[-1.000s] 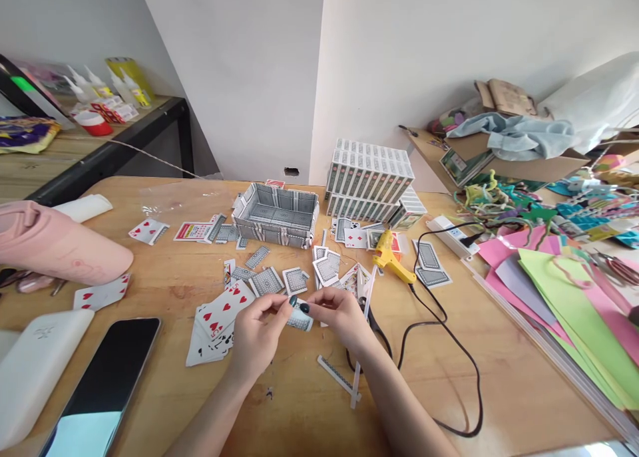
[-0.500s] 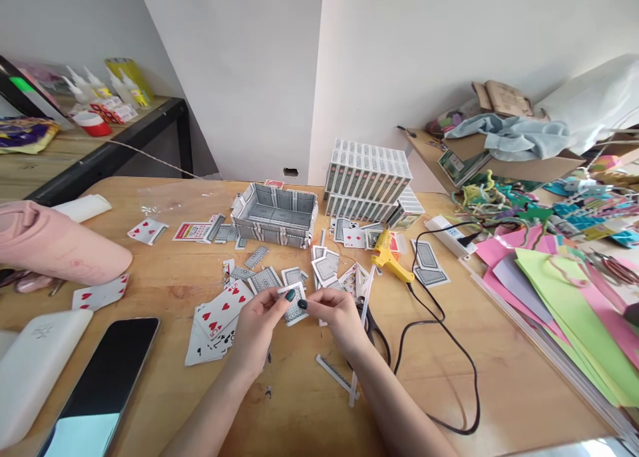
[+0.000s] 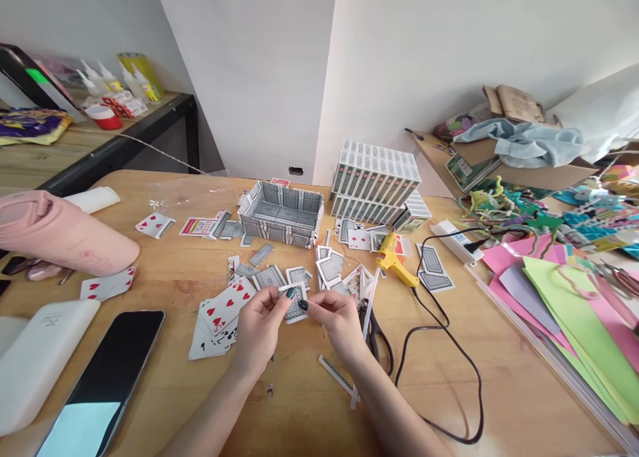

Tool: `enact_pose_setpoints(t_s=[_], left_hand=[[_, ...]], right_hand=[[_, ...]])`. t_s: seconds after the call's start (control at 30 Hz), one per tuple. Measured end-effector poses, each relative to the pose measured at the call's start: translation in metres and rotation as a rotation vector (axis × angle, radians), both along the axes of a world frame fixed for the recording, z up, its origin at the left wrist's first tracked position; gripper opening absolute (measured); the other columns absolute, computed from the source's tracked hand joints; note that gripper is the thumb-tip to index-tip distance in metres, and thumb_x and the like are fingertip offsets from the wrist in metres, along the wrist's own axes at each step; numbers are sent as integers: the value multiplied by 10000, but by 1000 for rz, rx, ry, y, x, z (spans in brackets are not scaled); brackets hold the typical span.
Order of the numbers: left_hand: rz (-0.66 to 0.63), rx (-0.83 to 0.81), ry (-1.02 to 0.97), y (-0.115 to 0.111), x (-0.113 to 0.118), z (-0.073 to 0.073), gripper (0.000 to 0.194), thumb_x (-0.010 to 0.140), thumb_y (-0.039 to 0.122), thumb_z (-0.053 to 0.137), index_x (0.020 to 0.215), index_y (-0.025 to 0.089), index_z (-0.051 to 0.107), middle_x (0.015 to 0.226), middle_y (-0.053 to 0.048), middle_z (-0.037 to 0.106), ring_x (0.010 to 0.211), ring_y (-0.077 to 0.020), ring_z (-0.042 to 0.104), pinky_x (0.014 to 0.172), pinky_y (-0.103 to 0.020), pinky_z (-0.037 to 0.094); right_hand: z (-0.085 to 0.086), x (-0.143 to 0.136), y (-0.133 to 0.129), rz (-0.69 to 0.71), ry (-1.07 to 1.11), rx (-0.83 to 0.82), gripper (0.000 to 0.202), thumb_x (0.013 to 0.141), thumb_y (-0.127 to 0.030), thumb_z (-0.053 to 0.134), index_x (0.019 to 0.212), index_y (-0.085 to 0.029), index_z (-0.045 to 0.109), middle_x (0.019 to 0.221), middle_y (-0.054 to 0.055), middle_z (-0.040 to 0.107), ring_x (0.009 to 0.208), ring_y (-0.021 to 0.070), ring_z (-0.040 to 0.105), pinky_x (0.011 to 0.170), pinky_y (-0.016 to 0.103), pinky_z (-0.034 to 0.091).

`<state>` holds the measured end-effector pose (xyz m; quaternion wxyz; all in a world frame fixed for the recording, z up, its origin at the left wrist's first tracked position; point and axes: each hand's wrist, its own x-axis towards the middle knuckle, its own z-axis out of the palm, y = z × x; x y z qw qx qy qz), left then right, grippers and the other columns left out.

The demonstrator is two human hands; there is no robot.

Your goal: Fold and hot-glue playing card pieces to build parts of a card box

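A small grey-patterned card piece [image 3: 295, 308] is pinched between my left hand [image 3: 260, 325] and my right hand [image 3: 338, 318], low over the table's middle. Both hands have thumb and fingers closed on it. Beyond them stands an open box made of patterned cards [image 3: 282, 212]. Cut card pieces [image 3: 268, 277] lie between the hands and the box. Left of my left hand is a pile of face-up cards [image 3: 219, 317]. Black-handled scissors [image 3: 378, 344] lie beside my right wrist, partly hidden under a clear glue stick.
A yellow glue gun [image 3: 396, 263] with a black cable lies right of my hands. Card packs [image 3: 377, 181] are stacked behind. A phone [image 3: 107, 377], white case [image 3: 42, 360] and pink roll [image 3: 64, 234] lie left; coloured paper [image 3: 574, 330] lies right.
The view has shifted slightly, so the table's items appear a little further right. Both hands keep nearly the same pinch on the card piece.
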<state>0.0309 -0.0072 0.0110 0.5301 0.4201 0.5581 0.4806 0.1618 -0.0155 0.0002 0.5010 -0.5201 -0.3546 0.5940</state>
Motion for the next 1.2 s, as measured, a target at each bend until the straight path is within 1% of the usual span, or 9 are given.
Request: enact_pose_setpoints(t_s=[0.2,0.33,0.43,0.53,0.77,0.9,0.97,1.13,1.2], left_hand=[[15,33,27,-2,-1,-7,282,716,389,625,607,173,479,573,35,465,579,-105,417,543,-201,357],[86,117,121,-3,-1,-11,326,775,423,549,585,192,421,546,51,337,534,-102,320,497,-212,292],[142,167,177,-4,1,-11,344,822,407,487,577,203,359,556,51,293,533,-108,288,490,-216,281],[158,190,229,-4,2,-11,343,835,380,471,572,209,331,545,54,271,518,-111,275,477,-217,275],[198,242,359,-5,2,-14,324,818,377,488,557,211,392,496,50,318,499,-118,302,468,-221,276],[188,252,419,-4,1,-14,273,817,349,487,588,200,484,490,40,391,500,-118,347,475,-217,299],[171,255,433,-3,0,-14,262,818,353,483,614,195,530,492,37,421,499,-118,366,481,-214,315],[69,197,350,0,-3,-13,219,788,357,534,692,176,610,563,15,519,542,-122,430,506,-209,350],[22,136,283,2,-3,-14,243,786,385,543,688,171,603,561,16,502,537,-121,426,491,-211,350]], right_hand=[[0,0,-1,7,-1,-3,195,623,-330,728,587,-154,651,530,-11,565,511,103,439,521,242,347],[-4,-7,-6,33,-35,2,189,633,-336,719,612,-156,666,584,12,603,564,130,493,550,254,377],[-9,-13,-10,48,-55,14,172,645,-323,706,627,-156,669,614,23,616,590,138,508,571,257,390],[-12,-16,-11,59,-47,13,154,649,-307,700,632,-158,669,621,21,618,597,138,512,582,256,393],[-6,-17,-10,62,42,-7,173,633,-314,716,612,-154,654,593,12,601,577,130,500,571,255,388],[-6,-18,-9,60,89,-22,174,602,-298,737,577,-157,637,562,2,593,574,127,505,578,251,392],[-6,-17,-8,68,119,-40,168,612,-297,725,578,-160,633,547,-4,589,556,121,503,572,247,392],[-4,-15,-4,154,152,-60,205,615,-316,720,553,-170,589,499,-31,542,487,102,470,523,236,372],[-3,-13,-4,142,132,-36,225,603,-313,733,540,-170,571,498,-34,533,489,99,464,515,230,363]])
